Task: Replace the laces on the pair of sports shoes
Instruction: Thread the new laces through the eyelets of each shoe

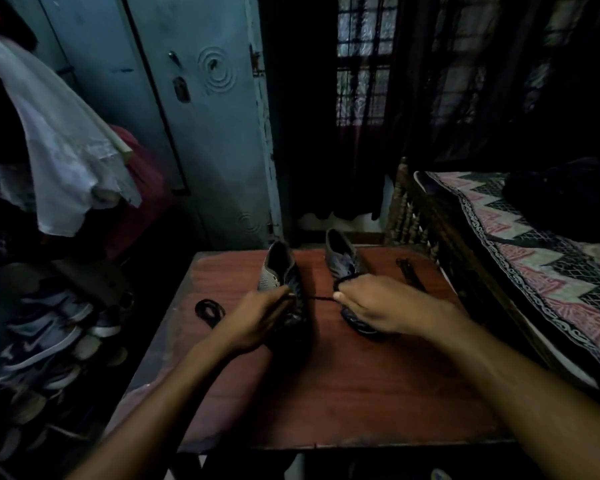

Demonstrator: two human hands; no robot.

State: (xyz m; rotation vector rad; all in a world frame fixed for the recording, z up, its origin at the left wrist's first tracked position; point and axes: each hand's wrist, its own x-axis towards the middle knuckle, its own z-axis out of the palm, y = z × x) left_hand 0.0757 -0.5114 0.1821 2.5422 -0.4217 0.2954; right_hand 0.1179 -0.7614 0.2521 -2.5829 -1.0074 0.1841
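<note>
Two hands on one lace (321, 298) | left hand (257, 317) pinching at shoe (284, 289), right hand (371, 306) gripping bunched end | risk: overpull drags shoe across desk (326, 393)

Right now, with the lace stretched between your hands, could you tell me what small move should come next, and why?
Probably keep drawing the lace rightward with the right hand while the left hand steadies the left shoe: the lace runs taut from that shoe to the right fingers, so it seems only partly pulled through.

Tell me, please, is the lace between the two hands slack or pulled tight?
Tight: the lace runs as a straight line from the left hand at the shoe to the right hand.
</note>
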